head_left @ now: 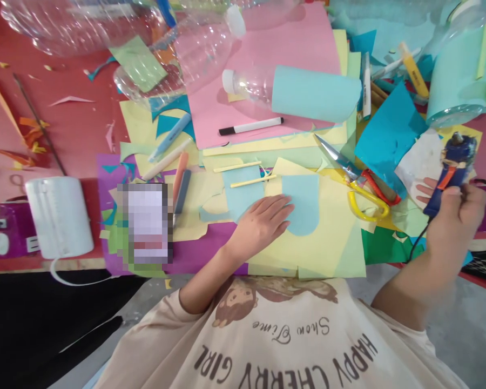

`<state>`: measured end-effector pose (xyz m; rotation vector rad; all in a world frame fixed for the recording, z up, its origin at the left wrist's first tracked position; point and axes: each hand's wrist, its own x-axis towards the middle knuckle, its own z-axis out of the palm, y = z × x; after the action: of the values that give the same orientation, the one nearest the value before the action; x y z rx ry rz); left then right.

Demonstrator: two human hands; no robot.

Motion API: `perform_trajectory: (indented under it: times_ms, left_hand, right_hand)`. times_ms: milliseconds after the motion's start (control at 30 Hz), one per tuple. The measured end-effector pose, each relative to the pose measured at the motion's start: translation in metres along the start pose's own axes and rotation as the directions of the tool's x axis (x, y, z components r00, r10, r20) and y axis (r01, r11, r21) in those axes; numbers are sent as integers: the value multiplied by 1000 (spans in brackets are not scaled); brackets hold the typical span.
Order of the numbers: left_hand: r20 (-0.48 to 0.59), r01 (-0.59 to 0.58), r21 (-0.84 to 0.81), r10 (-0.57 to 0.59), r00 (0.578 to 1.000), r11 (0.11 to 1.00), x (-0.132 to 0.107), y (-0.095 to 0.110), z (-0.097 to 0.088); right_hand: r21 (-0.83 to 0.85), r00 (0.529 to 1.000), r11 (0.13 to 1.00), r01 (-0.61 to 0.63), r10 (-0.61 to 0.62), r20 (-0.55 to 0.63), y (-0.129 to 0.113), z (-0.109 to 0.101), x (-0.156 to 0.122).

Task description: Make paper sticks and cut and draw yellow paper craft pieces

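Right grip [456, 210] clasps a plastic glue gun [452, 163]; left grip [261, 222], flat, touches rounded paper [304, 208].

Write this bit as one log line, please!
left hand: palm-down at light-blue cutout | right hand: gripping glue gun | scissors: lying unheld

phone [148, 224]: pixelated | clear bottle [76, 32]: cut by top edge | glue gun [453, 158]: partly hidden by right hand [456, 210]
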<state>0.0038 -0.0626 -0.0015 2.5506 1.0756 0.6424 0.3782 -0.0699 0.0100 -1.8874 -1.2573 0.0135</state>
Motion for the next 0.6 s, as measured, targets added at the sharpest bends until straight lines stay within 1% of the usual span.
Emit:
perform_trajectory:
  times_ms: [33, 67, 100, 133, 167, 200, 233, 267, 300, 333, 367, 400, 433, 600]
  left_hand:
    - [1, 0, 6, 0, 1000, 1000, -1, 0, 0]
    - [3, 1, 12, -1, 1000, 1000, -2, 0, 0]
    - [8, 3, 16, -4, 1000, 1000, -2, 0, 0]
    - [11, 5, 22, -5, 1000, 1000, -3, 0, 1]
    - [11, 5, 28, -6, 1000, 1000, -3, 0, 1]
    - [10, 3, 35, -3, 1000, 999, -3, 0, 1]
    - [7, -2, 44, 1, 1000, 999, -3, 1, 1]
    - [7, -7, 55, 7, 1000, 998, -3, 1, 1]
    - [10, -14, 69, 14, 1000, 997, -3, 1, 1]
    - [17, -23, 85, 22, 1000, 996, -2, 2, 0]
    - [29, -32, 101, 29, 999, 994, -2, 2, -1]
    - [41, -40, 116, 35, 999, 992, -2, 3, -1]
    - [52, -45, 129, 39, 998, 991, -3, 3, -1]
    - [94, -49, 179, 32, 995, 983, -10, 6, 2]
  right_hand:
    - [107, 999, 994, -16, 20, -30, -12, 1, -2]
    - [181, 995, 984, 4, 15, -103, -25, 2, -4]
    - [259, 990, 966, 6, 31, -137, -39, 3, -7]
    - [365, 984, 930, -37, 98, -149, -51, 4, -10]
    - [459, 982, 881, -113, 169, -83, -62, 5, -14]
    - [498, 972, 838, -221, 230, 44, -72, 6, -17]
    - [493, 939, 800, -343, 301, 166, -79, 8, -22]
    - [467, 885, 753, -464, 375, 275, -85, 10, -27]
    - [438, 819, 695, -570, 438, 371, -89, 12, -31]
    - [400, 748, 641, -655, 475, 464, -92, 15, -36]
    - [355, 678, 599, -718, 485, 552, -94, 19, -41]
    - [322, 633, 581, -748, 476, 611, -95, 22, -46]
    - [287, 599, 584, -759, 454, 659, -96, 25, -50]
    - [169, 515, 695, -699, 325, 793, -102, 36, -62]
